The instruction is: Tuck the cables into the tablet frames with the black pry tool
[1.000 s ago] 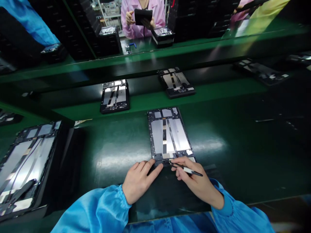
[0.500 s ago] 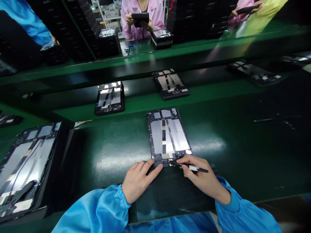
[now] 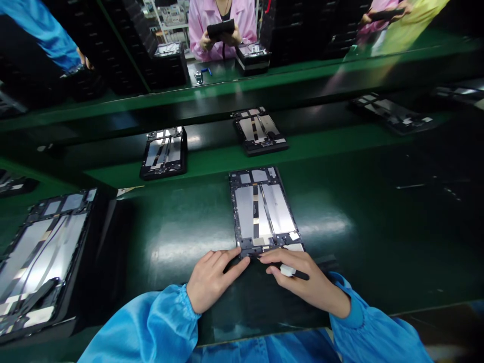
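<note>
An open tablet chassis (image 3: 262, 209) with silver plates lies lengthwise on the dark green bench in front of me. My left hand (image 3: 212, 281) rests flat at its near left corner, fingers stretched toward the edge. My right hand (image 3: 302, 282) is closed round a thin black tool with a white end (image 3: 293, 273), and its forefinger presses on the chassis's near edge. Both my sleeves are bright blue.
A larger open chassis (image 3: 38, 257) lies at the left on a dark tray. Two more chassis (image 3: 164, 151) (image 3: 259, 128) ride the belt behind, another (image 3: 389, 113) at far right. A person in pink (image 3: 223, 25) holds a dark device across the line beside stacked black trays.
My right hand has turned the tool down into the palm and laid its forefinger on the chassis edge. The chassis on the belt have drifted left. My left hand stays put.
</note>
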`<state>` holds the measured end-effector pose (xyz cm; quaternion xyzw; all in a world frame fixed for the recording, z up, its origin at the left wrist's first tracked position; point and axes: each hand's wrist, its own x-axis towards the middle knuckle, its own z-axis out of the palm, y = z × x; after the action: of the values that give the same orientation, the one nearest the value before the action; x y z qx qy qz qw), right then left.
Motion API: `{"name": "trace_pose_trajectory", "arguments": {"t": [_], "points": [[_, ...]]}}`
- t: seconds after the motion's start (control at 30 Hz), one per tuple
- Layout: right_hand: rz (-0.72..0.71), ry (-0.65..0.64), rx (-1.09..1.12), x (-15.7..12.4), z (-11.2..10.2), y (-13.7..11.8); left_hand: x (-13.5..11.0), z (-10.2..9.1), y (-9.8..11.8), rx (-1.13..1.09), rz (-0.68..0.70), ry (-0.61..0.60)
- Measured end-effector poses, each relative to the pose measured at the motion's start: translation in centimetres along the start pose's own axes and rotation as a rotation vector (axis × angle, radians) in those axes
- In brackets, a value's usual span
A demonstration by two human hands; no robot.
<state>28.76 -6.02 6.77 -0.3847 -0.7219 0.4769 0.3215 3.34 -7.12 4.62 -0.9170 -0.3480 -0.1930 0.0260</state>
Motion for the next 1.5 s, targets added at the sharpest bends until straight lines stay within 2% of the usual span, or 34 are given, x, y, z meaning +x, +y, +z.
{"name": "trace_pose_trajectory", "arguments": {"t": [0.13, 0.3, 0.37, 0.43, 0.5, 0.6, 0.73, 0.87, 0.93, 1.03, 1.13, 1.23, 1.33, 1.5], "points": [[0.037, -0.020, 0.029, -0.1, -0.1, -0.2, -0.1, 0.0, 0.0, -0.015, -0.010, 0.002], [0.311, 0.056, 0.252, -1.0, 0.6, 0.5, -1.8, -0.4, 1.6, -0.159, -0.024, -0.031], [0.364, 0.025, 0.298, -1.2, 1.1, 0.7, -2.6, -0.6, 2.5, -0.191, 0.013, -0.070], [0.366, -0.052, 0.258, -0.9, 1.7, 0.5, -3.2, -0.6, 3.0, -0.180, 0.057, -0.114], [0.325, -0.113, 0.122, -0.4, 2.0, 0.2, -3.4, -0.5, 3.2, -0.163, 0.087, -0.138], [0.245, -0.138, -0.072, 0.5, 2.0, -0.3, -3.4, -0.4, 3.0, -0.158, 0.102, -0.135], [0.221, -0.154, -0.130, 0.9, 2.2, -0.1, -3.3, -0.3, 2.9, -0.166, 0.085, -0.136], [0.213, -0.134, -0.100, 0.5, 2.6, 0.3, -3.3, -0.3, 3.0, -0.163, 0.082, -0.132], [0.235, -0.105, -0.003, 0.2, 2.3, 0.4, -3.3, -0.4, 3.2, -0.168, 0.078, -0.135], [0.281, -0.023, 0.175, 0.4, 1.0, 0.2, -2.9, -0.7, 3.1, -0.201, 0.060, -0.127], [0.298, 0.029, 0.215, 2.1, -0.8, -0.3, -1.8, -0.8, 2.2, -0.225, 0.012, -0.055], [0.379, -0.036, 0.232, 4.6, -1.6, -0.6, -0.5, -0.4, 0.9, -0.203, -0.041, 0.040], [0.447, -0.103, 0.231, 6.4, -1.4, -0.3, 0.4, 0.2, -0.2, -0.166, -0.040, 0.078], [0.464, -0.123, 0.206, 6.9, -0.8, 0.5, 0.3, 0.8, -0.4, -0.148, -0.016, 0.093]]}}
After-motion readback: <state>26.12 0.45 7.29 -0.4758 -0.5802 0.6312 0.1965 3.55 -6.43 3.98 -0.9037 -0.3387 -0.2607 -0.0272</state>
